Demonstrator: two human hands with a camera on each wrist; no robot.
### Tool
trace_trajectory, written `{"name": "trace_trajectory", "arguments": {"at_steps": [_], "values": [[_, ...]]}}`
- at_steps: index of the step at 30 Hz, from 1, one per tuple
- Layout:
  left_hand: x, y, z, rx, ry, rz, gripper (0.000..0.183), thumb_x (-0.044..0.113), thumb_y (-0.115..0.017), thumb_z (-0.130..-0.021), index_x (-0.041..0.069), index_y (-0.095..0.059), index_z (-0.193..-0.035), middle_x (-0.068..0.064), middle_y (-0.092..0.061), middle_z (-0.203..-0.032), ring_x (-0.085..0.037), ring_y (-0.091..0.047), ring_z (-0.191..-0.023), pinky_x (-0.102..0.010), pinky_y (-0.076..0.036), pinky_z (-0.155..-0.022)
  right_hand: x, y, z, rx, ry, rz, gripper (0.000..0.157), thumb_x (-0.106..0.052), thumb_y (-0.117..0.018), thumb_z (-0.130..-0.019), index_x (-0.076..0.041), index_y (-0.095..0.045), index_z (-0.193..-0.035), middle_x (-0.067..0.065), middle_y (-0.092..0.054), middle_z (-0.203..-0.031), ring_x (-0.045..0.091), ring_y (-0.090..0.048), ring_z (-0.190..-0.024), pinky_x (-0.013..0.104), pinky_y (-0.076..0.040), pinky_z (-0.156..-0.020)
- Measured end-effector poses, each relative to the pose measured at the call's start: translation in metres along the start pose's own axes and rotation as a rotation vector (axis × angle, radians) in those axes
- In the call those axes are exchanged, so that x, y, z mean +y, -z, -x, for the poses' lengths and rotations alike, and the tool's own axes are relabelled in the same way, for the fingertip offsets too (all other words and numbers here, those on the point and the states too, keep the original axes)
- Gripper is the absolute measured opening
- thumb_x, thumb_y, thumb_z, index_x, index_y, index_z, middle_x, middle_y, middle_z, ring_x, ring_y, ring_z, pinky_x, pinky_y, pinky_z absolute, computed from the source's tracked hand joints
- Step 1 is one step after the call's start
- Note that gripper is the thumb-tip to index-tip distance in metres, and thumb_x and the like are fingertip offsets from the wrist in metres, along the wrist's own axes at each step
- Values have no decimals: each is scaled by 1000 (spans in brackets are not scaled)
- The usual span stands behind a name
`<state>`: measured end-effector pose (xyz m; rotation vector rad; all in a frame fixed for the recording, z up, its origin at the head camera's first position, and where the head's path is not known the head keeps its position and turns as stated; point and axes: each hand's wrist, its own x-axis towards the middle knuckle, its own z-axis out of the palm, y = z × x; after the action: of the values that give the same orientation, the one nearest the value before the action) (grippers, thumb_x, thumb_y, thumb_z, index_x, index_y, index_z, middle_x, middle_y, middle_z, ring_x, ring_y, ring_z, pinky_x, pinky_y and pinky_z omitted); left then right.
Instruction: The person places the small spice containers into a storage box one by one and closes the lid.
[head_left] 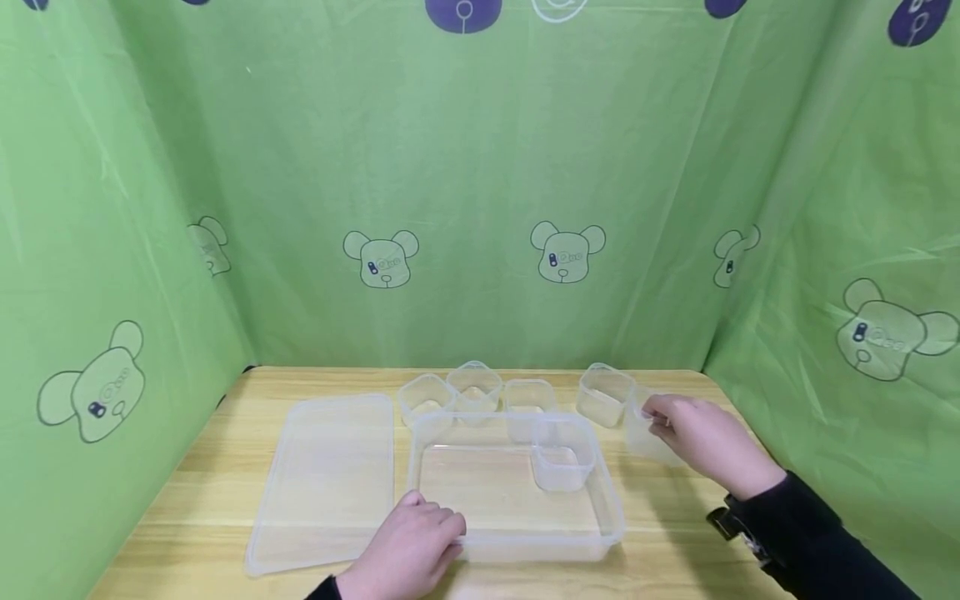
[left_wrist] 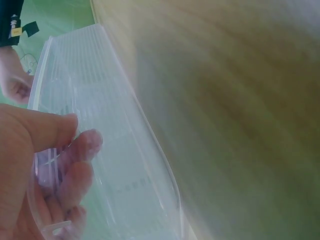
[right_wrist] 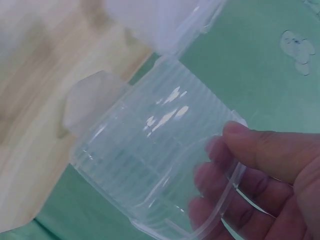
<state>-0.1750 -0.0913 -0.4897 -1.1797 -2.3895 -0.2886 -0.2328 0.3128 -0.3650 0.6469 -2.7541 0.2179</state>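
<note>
At the near left corner of a large clear plastic container point(head_left: 540, 546), my left hand point(head_left: 411, 546) pinches the rim. In the left wrist view the thumb lies on one side of its wall point(left_wrist: 120, 150) and the fingers curl on the other. On the right, my right hand point(head_left: 708, 437) holds a small clear plastic cup point(right_wrist: 150, 145) by its rim, thumb outside and fingers inside. Another small clear cup point(head_left: 564, 467) stands inside the large container, in its right part. Whether the held cup touches the table cannot be made out.
Several more small clear cups, among them one point(head_left: 426, 398) at the back left and one point(head_left: 603, 396) at the back right, stand behind the container. A flat clear lid point(head_left: 326, 483) lies left of it on the wooden table point(head_left: 187, 517). Green curtains point(head_left: 472, 167) enclose three sides.
</note>
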Motion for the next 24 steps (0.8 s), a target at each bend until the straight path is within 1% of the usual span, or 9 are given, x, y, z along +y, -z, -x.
{"name": "trace_trajectory", "arguments": {"at_steps": [7,10,17,24], "values": [[0,-1,0,19,-4,1,24,24,-79,-83,23,-54,-81,17,-52,-69,-1,-50,-63,-23,-31,-71,-22,13,2,27,28,2,18,-1,-77,-82,-9,-71,-97,1,-71,-90,22,-69,-79,43,-56,-70],[0,-1,1,23,-8,-6,25,25,-79,-83,23,-54,-81,17,-52,-69,-1,-50,-63,-23,-31,-71,-29,14,3,39,49,4,21,0,-78,-81,-8,-71,-99,2,-72,-91,21,-69,-79,42,-57,-70],[0,-2,1,26,-10,-24,24,25,-78,-84,23,-54,-82,17,-55,-70,-2,-52,-64,-24,-32,-71,-43,14,4,84,111,15,23,2,-79,-78,-10,-71,-96,1,-71,-90,19,-68,-78,40,-57,-69],[1,0,0,19,-10,-21,24,25,-78,-84,23,-54,-82,17,-55,-70,-1,-52,-63,-23,-32,-70,-59,15,7,106,135,24,23,1,-80,-78,-11,-71,-94,-2,-70,-89,20,-69,-81,40,-57,-71]]}}
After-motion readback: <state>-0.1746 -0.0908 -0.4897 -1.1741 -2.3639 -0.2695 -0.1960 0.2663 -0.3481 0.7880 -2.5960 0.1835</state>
